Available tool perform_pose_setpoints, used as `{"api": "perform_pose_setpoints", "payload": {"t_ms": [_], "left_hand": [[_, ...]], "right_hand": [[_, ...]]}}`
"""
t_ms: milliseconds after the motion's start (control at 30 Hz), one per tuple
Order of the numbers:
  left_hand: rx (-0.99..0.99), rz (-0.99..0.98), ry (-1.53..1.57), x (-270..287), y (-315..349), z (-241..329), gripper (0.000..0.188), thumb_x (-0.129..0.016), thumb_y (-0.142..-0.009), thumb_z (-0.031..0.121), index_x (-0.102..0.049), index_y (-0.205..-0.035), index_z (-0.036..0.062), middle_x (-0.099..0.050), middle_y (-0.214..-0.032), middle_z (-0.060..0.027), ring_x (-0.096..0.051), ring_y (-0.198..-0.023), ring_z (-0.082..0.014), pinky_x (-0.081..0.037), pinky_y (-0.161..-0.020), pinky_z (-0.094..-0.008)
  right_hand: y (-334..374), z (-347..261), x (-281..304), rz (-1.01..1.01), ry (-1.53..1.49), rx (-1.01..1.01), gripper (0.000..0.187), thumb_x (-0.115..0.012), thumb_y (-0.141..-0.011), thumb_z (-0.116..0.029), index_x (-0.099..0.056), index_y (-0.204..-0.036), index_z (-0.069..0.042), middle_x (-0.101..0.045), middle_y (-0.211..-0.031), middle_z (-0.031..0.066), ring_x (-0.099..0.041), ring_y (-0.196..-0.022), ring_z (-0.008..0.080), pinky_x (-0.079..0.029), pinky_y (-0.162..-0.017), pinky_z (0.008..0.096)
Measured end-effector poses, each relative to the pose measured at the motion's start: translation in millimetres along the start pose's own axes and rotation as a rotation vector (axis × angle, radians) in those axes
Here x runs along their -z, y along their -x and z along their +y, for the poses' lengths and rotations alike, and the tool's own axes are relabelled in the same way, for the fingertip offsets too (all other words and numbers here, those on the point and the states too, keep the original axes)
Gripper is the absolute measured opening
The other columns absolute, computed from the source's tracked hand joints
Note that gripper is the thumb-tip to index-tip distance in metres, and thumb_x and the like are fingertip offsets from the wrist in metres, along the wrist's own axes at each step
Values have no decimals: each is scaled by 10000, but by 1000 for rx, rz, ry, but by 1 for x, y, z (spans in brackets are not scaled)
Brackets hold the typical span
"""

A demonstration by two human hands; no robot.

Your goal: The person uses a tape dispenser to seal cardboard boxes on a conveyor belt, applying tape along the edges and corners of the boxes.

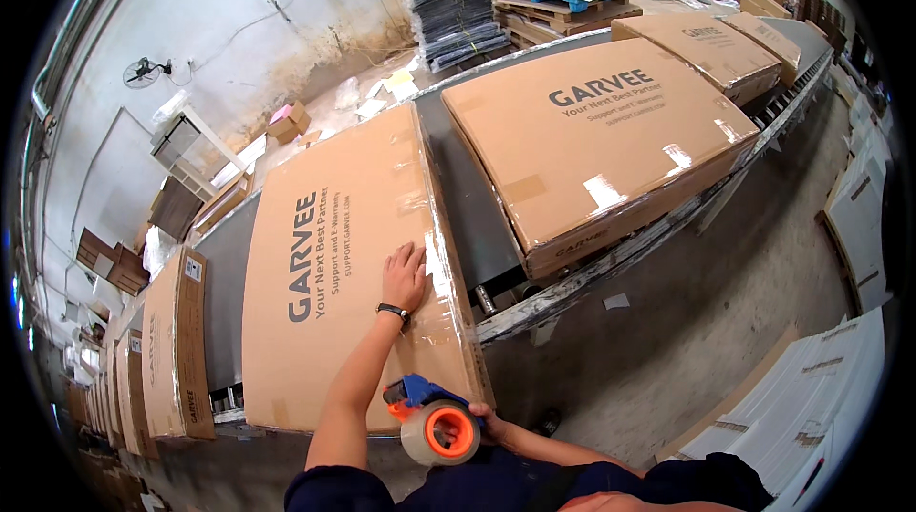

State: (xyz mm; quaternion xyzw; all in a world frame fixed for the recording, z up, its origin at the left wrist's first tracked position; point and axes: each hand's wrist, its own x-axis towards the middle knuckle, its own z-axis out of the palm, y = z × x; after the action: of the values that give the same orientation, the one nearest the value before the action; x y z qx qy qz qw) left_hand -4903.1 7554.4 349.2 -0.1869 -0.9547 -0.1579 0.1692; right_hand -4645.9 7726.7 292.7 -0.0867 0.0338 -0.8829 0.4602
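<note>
I see my left hand (pixel 405 275) lying flat on the big cardboard box (pixel 343 264), fingers spread a little and palm down, near the box's right edge. A dark watch (pixel 392 311) sits on that wrist. My right hand (pixel 482 414) is wrapped around the handle of a tape gun (pixel 431 417), but the roll hides most of the fingers, so I can only see the top of the hand. The tape gun is blue and orange, with a fat roll of clear tape on an orange hub. It sits at the near right corner of the box, and its blue front end points toward the box.

The box is long, flat and brown, with dark letters on top and shiny clear tape along its right edge. Its long side runs away from me, up the picture. Its near end is partly hidden by my arms. It lies on a grey conveyor (pixel 468 197). A second flat box (pixel 592 140) lies just to the right, turned crosswise, well apart from my hands. More boxes (pixel 711 49) sit farther along.
</note>
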Motion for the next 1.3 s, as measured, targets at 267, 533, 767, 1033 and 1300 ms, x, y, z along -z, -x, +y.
{"api": "perform_pose_setpoints", "payload": {"t_ms": [267,533,767,1033,1300], "left_hand": [[-232,-57,134,-28,-22,67,392,-491,-858,257,-530,-1176,30,-429,-1308,-195,-365,-1244,-349,-265,-1034,-467],[274,-180,-629,-118,-182,-7,495,-410,-851,172,-389,-1305,-24,-334,-1395,-186,-279,-1305,-343,-230,-1062,-459],[644,19,-534,-130,-238,-58,723,-587,-796,417,-340,-1330,-3,-357,-1369,-188,-289,-1296,-331,-251,-1050,-448],[467,424,-358,-134,-239,-56,695,-482,-859,464,-294,-1375,40,-284,-1414,-209,-226,-1317,-397,-210,-1033,-561],[-242,-170,99,-167,-236,344,704,-518,-834,483,-328,-1360,55,-248,-1434,-201,-186,-1341,-377,-108,-1071,-548]], "right_hand": [[201,-132,20,606,302,734,477,-499,-834,-483,-615,-960,-39,-631,-898,50,-618,-817,163,-525,-750,319],[351,-191,-12,937,314,1122,609,-463,-847,-521,-454,-1268,-82,-495,-1274,77,-512,-1115,231,-425,-935,395],[386,-168,48,1040,15,1447,594,-439,-860,-529,-445,-1287,-115,-499,-1277,54,-525,-1095,233,-438,-912,365],[363,-264,30,882,-125,1226,640,-405,-860,-529,-405,-1319,-83,-461,-1322,95,-463,-1195,253,-371,-1011,397],[372,-418,25,942,138,1002,540,-446,-882,-436,-465,-1223,-18,-506,-1248,111,-484,-1149,235,-369,-1005,382]]}}
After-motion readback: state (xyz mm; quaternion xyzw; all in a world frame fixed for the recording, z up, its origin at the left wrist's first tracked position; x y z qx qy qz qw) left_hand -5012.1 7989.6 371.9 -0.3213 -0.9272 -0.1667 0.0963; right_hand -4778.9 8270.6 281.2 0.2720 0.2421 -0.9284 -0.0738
